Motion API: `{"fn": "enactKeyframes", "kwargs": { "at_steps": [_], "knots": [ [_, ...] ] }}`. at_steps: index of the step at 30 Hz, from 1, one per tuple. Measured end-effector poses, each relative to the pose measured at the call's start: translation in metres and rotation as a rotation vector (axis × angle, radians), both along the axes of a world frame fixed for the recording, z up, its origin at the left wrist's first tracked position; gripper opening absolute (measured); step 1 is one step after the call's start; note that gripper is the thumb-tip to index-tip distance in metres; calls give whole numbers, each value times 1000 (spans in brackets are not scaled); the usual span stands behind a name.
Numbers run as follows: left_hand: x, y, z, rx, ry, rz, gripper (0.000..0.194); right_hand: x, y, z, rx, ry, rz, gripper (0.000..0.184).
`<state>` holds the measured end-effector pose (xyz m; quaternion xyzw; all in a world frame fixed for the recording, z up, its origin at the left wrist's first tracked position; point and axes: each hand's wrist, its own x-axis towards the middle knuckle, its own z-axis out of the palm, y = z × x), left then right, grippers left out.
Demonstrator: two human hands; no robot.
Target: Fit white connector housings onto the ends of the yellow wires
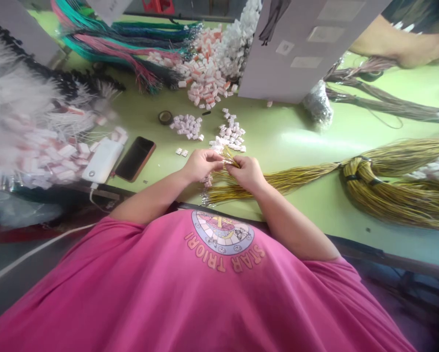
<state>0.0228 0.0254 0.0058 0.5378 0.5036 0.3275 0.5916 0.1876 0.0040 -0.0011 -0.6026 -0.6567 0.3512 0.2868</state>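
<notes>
At the table's near edge my left hand [201, 165] is closed, its thumb and fingers pinched at the ends of some yellow wires [229, 155]. What exactly sits between those fingertips is too small to make out. My right hand [249, 172] grips the same yellow wires a little to the right, thumb on top. A long bundle of yellow and dark wires [300, 176] runs below and right of my hands, its bare metal ends [205, 198] near my shirt. Just beyond my fingers lies a pile of small white connector housings [232, 134], with a pinkish-white pile [187, 126] left of it.
A phone [135, 157] and a white power bank [103, 159] with a cable lie left. Tape [165, 117] sits beyond. Teal and pink wires [131, 46] and a larger connector heap [208, 73] are at the back. A grey panel [292, 54] stands upright; another person's arm [399, 46] is behind it.
</notes>
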Motion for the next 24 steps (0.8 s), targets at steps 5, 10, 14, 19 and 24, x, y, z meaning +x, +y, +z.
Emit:
{"fn": "enactKeyframes", "kwargs": {
  "at_steps": [5,10,14,19,24],
  "knots": [
    [-3,1,-2,93,74,-113,19,1,0,-4,-4,10,8,23],
    [-52,27,5,349,414,-183,27,9,5,-3,108,152,-1,21],
    [-101,57,-5,468,841,-168,34,12,7,-3,-13,316,-70,21],
    [-116,69,-26,385,935,-182,10,10,5,-1,-153,432,-67,23],
    [-99,61,-10,394,836,-38,6,9,3,3,-124,333,-54,17]
  ]
}}
